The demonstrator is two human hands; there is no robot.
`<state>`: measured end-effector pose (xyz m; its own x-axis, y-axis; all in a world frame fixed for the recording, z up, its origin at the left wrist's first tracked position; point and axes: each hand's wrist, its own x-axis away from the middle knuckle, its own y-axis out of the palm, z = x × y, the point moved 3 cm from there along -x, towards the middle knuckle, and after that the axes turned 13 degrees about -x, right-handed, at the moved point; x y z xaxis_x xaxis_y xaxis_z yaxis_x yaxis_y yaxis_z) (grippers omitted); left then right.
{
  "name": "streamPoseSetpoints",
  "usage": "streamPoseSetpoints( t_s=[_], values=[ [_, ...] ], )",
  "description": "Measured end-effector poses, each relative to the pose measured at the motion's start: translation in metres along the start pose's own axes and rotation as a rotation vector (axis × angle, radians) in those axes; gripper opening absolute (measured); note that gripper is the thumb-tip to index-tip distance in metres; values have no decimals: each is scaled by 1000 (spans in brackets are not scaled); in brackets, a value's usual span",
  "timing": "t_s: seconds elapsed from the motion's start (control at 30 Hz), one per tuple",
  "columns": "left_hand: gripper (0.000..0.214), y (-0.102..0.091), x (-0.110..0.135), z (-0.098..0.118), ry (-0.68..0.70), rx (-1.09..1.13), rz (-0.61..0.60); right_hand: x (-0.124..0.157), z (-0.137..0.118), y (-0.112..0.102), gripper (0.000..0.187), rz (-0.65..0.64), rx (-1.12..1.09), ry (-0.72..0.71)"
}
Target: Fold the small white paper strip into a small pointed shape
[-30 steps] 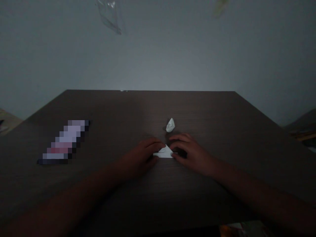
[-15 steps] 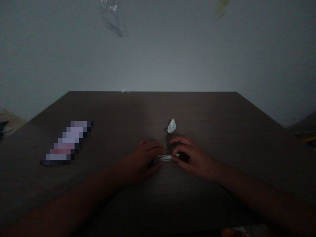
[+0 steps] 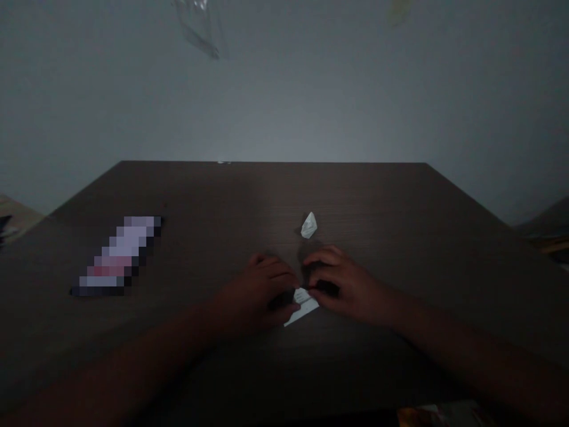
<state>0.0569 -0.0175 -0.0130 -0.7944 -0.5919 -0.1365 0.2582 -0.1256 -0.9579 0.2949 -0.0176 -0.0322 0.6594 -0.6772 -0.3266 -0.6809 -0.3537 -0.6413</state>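
Note:
A small piece of white paper point(image 3: 303, 304) with faint printed lines is between my hands, its broad face tilted toward me and its lower edge slanting. My left hand point(image 3: 271, 290) pinches it at the left, thumb in front and fingers behind. From the right, my right hand point(image 3: 344, 281) grips its upper right part between thumb and forefinger, with the other fingers curled above. Beyond the hands lies a folded white paper piece point(image 3: 309, 225), pointed at the top, touched by neither hand.
On the left of the dark wooden table point(image 3: 213, 207) lies a phone-like slab point(image 3: 118, 255), its face blurred by pixelation. A plain wall point(image 3: 311, 89) rises behind the far edge. Clear plastic point(image 3: 200, 29) hangs on that wall. Colourful items point(image 3: 438, 415) show below the near edge.
The paper between my hands has turned from a narrow strip seen edge-on to a broader face slanting toward me. Both hands keep nearly the same place.

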Motion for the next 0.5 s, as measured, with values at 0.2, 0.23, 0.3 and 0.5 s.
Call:
streamPoseSetpoints(
  t_s=[0.2,0.23,0.3,0.5],
  values=[
    [26,-1,-1,2,-31,-31,-58,-1,-3,-1,7,-41,-26,12],
    [29,0,-2,1,-20,-32,-55,-1,-4,-1,8,-41,-34,15],
    [31,3,-2,0,-1,-37,-42,-2,-7,0,9,-40,-47,33],
    [24,5,-2,1,7,-81,-30,1,-16,7,25,-25,-20,119]
  ],
)
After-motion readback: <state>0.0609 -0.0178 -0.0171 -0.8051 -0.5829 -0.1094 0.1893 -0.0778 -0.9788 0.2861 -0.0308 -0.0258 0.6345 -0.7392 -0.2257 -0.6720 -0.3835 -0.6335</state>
